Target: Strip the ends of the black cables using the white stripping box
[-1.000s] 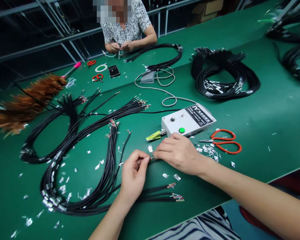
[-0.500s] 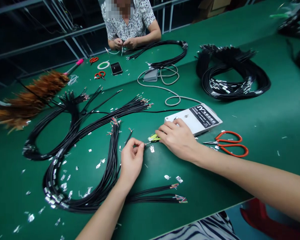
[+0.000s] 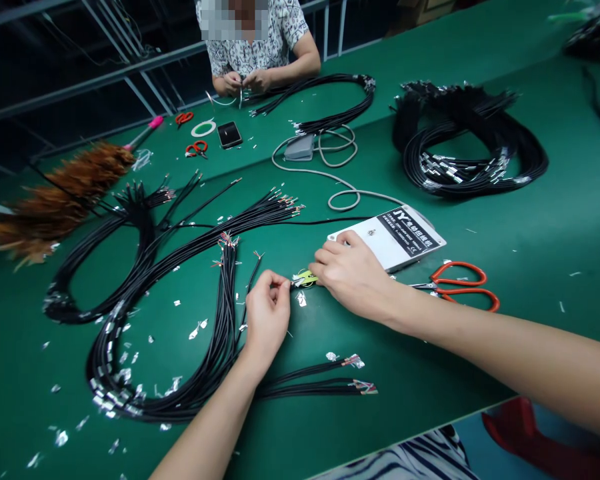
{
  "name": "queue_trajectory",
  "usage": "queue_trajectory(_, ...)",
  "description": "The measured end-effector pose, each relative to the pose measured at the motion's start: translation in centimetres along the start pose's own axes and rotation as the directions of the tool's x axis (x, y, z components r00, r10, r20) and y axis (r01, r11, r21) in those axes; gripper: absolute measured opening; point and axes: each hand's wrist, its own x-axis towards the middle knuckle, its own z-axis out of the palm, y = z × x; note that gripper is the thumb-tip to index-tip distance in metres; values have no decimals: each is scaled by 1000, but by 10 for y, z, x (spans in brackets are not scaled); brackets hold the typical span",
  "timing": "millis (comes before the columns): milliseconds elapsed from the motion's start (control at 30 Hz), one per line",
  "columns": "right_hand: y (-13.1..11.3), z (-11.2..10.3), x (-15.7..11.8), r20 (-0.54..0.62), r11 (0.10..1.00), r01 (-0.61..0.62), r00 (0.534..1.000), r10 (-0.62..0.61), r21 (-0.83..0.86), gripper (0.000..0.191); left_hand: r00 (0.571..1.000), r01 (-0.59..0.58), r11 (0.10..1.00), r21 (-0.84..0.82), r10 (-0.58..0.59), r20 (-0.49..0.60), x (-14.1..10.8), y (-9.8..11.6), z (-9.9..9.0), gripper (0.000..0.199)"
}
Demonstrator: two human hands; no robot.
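My left hand (image 3: 269,307) pinches the end of a black cable near the middle of the green table. Just right of it, the fingers of my right hand (image 3: 347,270) are closed on a small yellow-green tool (image 3: 306,277), whose tip meets the cable end. Most of the tool's rear is hidden under my fingers. Behind my right hand lies a white box with a black label (image 3: 411,233). Black cables with stripped coloured ends (image 3: 225,287) lie in a bundle left of my left hand.
Orange-handled scissors (image 3: 463,287) lie right of my right wrist. Coiled black cables (image 3: 473,157) sit at the back right. A grey pedal (image 3: 300,148) with its cord lies farther back. A person (image 3: 260,53) works across the table. A feather duster (image 3: 65,197) is at left.
The tip of the yellow-green tool and my left fingertips have come closer together. My right hand has shifted slightly left. The whole view has moved a little.
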Motion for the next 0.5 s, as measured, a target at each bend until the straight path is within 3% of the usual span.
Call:
queue_trajectory(267, -2, -3, -4, -37, 999, -10, 999, 12, 39, 2, 1000, -5, 999, 36, 5, 6, 1, 0, 1, 14)
queue_trajectory(333, 3, -7, -14, -112, 996, -16, 993, 26, 88, 11, 1000, -4, 999, 39, 3, 5, 1, -1, 1, 14)
queue_trajectory(400, 9, -12, -31, -246, 986, -46, 965, 85, 161, 15, 1000, -1, 999, 37, 0, 6, 1, -1, 0, 15)
queue_trajectory(500, 16, -16, -63, -452, 946, -141, 852, 266, 292, 8, 1000, 3, 1000, 25, -3, 7, 1, -1, -1, 16)
